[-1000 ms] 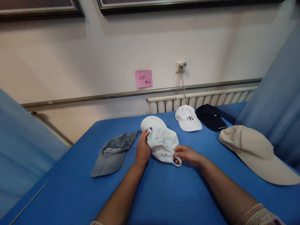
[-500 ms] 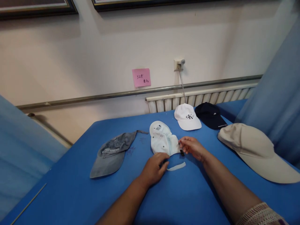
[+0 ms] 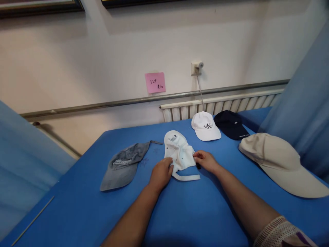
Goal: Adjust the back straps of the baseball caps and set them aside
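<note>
Grey cap [image 3: 119, 168]: lay at left on the blue worktop [image 3: 84, 209]. Left hand [image 3: 161, 173]: touched the pale cap's left edge; whether its fingers gripped could not be told. Pale cap [image 3: 181, 151]: lay between the hands, strap [image 3: 189, 177] loose. Right hand [image 3: 206, 160]: was pinched on its right edge. White cap [image 3: 205, 126], navy cap [image 3: 230, 125], beige cap [image 3: 277, 161]: lay beyond, rightward.

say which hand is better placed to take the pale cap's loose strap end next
Probably the right hand: it is nearer the free end of the strap, while the left hand is near the attached end.
</note>
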`<state>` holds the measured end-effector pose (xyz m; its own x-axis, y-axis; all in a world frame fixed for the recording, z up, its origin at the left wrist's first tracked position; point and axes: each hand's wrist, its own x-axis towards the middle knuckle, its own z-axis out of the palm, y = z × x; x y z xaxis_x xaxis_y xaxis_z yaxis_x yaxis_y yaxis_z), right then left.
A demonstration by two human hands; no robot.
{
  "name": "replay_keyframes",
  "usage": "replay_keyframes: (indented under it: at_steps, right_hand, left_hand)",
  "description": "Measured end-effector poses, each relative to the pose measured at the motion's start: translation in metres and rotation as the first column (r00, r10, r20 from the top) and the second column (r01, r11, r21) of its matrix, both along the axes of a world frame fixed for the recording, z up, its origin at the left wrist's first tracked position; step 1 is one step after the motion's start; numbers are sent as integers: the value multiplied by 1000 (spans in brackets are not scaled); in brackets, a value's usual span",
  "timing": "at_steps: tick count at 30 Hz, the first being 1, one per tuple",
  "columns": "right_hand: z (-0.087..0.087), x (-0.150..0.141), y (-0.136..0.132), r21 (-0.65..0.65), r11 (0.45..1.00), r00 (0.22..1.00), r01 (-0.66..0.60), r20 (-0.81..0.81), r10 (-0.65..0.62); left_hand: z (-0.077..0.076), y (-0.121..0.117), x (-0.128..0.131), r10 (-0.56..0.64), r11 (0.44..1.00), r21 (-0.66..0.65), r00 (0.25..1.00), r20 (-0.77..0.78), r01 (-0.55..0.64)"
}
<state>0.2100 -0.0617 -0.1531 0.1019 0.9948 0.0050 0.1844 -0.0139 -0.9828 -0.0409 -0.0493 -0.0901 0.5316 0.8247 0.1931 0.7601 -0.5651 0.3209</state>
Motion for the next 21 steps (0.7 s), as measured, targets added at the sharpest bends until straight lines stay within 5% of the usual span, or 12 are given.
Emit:
replay_keyframes:
  at_steps: [5,8,10,13,17,21]
  right_hand:
    - [-3,-10,-1,-5,997,986,-74,-151,72]
    - [0,-11,-2,-8,996,981,-87,-175,84]
    - [5,-7,-4,-10,991,978,-130,-165,127]
    - [15,1,-11,-7,973,973,-229,5,229]
    - [29,5,-22,25,956,876,-292,408,257]
    - [38,1,-27,35,953,788,-300,573,227]
  left_hand:
    - [0,3,-4,23,996,78,989,145,-35]
    - [6,-14,5,-188,982,42,957,222,183]
    - [9,-25,12,-359,926,-50,911,203,375]
    - [9,-32,20,-490,849,-143,859,148,509]
    - [3,-25,21,-413,886,-157,897,159,436]
    - [2,-20,18,-375,896,-176,907,192,408]
